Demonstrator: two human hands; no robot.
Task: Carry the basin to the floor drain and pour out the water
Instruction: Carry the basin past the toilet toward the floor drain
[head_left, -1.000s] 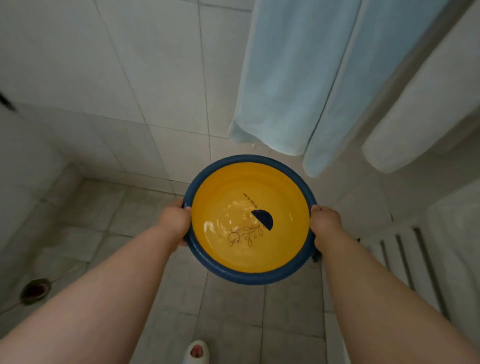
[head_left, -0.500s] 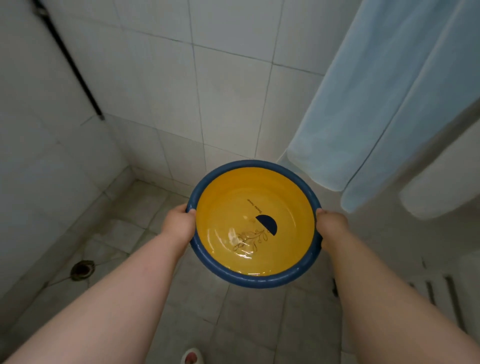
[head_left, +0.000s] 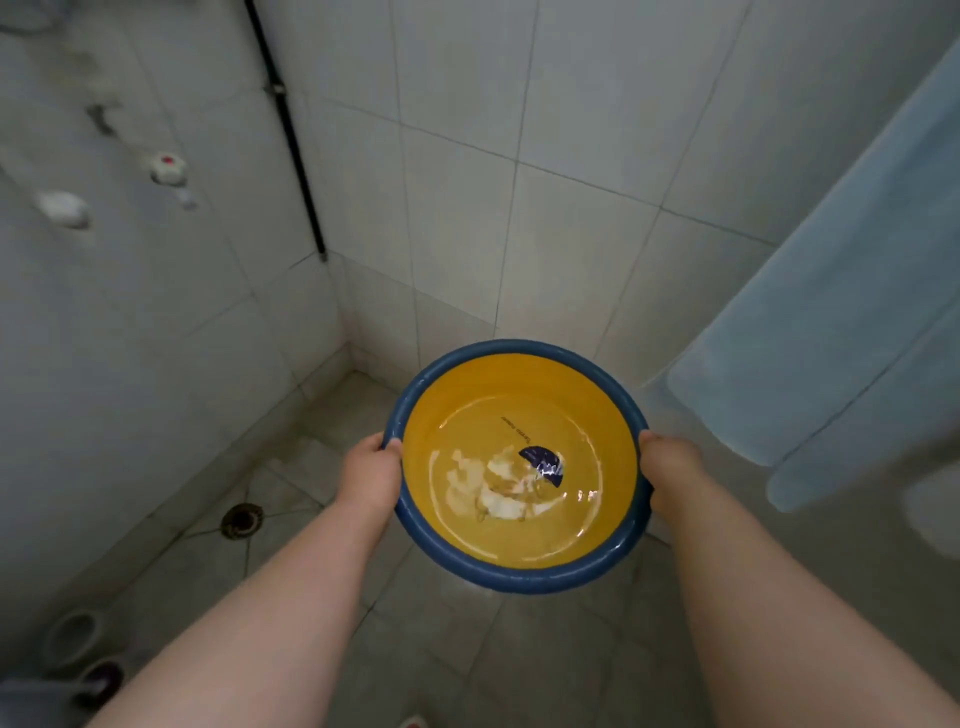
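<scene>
I hold a round basin, yellow inside with a blue rim, level in the air above the tiled floor. Water lies in its bottom and glints over a dark half-circle mark. My left hand grips the rim on the left side. My right hand grips the rim on the right side. The round dark floor drain sits in the grey floor tiles, below and to the left of the basin, close to the left wall.
White tiled walls meet in a corner behind the basin, with a black pipe running down it. Tap knobs stick out of the left wall. A light blue towel hangs at the right. Small containers stand at the lower left.
My view has swung to the left, so the corner and left wall show more. The drain now lies closer to the basin. The water in the basin ripples more.
</scene>
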